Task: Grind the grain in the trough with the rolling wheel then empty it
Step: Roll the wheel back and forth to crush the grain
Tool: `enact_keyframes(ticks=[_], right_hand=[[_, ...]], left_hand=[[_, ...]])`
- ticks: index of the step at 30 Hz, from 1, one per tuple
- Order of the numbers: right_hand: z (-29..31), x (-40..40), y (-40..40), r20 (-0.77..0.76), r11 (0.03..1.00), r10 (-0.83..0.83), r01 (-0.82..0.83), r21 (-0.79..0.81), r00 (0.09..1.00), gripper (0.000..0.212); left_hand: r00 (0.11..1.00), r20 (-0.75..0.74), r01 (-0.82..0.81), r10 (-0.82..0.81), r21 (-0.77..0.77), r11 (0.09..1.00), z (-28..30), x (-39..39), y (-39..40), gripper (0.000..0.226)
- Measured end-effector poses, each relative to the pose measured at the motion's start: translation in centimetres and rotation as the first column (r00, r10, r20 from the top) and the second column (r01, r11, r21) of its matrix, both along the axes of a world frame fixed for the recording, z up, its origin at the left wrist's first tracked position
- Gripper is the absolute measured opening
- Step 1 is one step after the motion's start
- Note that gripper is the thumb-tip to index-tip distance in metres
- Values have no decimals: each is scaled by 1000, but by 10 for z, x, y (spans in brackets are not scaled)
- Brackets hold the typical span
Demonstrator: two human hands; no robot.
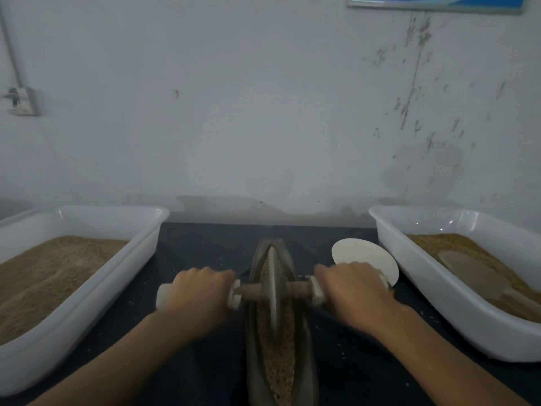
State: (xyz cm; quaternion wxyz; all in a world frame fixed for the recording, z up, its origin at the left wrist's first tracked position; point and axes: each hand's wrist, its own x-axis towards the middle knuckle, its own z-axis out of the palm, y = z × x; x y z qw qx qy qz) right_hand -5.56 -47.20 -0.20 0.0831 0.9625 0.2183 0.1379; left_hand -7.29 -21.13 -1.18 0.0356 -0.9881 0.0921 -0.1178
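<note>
Left hand (202, 291) and right hand (352, 288) each have fingers wrapped tight on an axle end, probably to keep the rolling wheel (272, 291) upright in the grain-filled trough (257, 332). The trough's mid-table between the bins, long axis running straight away from me.

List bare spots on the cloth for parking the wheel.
Free: dark cloth between left tub and trough; near strip between trough and right tub. Crowded: far right gap, taken by white disc.
</note>
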Motion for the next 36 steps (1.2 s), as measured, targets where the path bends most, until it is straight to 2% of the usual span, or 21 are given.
enact_keyframes(ticks=[3, 5, 7, 10, 14, 16, 19, 21, 24, 26, 29, 32, 36], right_hand=[[-1, -38, -13, -121, 999, 41, -40, 15, 992, 26], [2, -53, -18, -150, 1000, 27, -27, 4, 988, 29], [2, -54, -19, -158, 1000, 7, -8, -6, 987, 30], [-5, -32, -12, -85, 1000, -6, 8, 18, 996, 27], [-13, 20, 1, 61, 996, -77, 73, 59, 995, 22], [-12, 39, 6, 113, 995, -91, 86, 51, 989, 17], [-11, 40, 8, 124, 996, -83, 77, 52, 989, 18], [-11, 22, 4, 105, 998, -50, 45, 45, 993, 26], [-13, -16, -9, 57, 1000, 19, -20, 6, 998, 33], [-13, -37, -16, 28, 999, 37, -37, 0, 999, 36], [-11, -41, -18, -27, 1000, 8, -8, 5, 1000, 35], [-12, -21, -9, -40, 998, -28, 29, 47, 999, 30], [-14, 27, 5, 118, 995, -89, 82, 61, 989, 25]], left_hand=[[999, -20, 33, -32, 33, 999, 1, -38, -1, 27], [999, 21, 39, -41, 87, 995, 3, -54, -1, 28], [1000, 1, 22, -22, 96, 995, 6, -57, -2, 29], [1000, -20, 19, -18, 38, 999, 3, -33, -3, 31], [977, 214, -40, 22, 80, 996, -11, 19, -5, 33], [967, 254, -48, 25, 85, 995, -10, 34, -5, 30], [973, 228, -43, 27, 66, 997, -8, 36, -5, 30], [980, 198, -34, 22, 58, 998, -10, 21, -4, 30], [997, 66, 26, -27, 26, 999, -8, -16, -1, 31], [998, 38, 53, -55, 48, 997, -4, -36, 2, 32], [994, 67, 79, -88, 122, 989, -1, -46, 3, 31], [991, 115, 49, -64, 129, 990, -2, -24, 1, 29], [984, 179, -17, 1, 87, 996, -6, 28, -2, 26]])
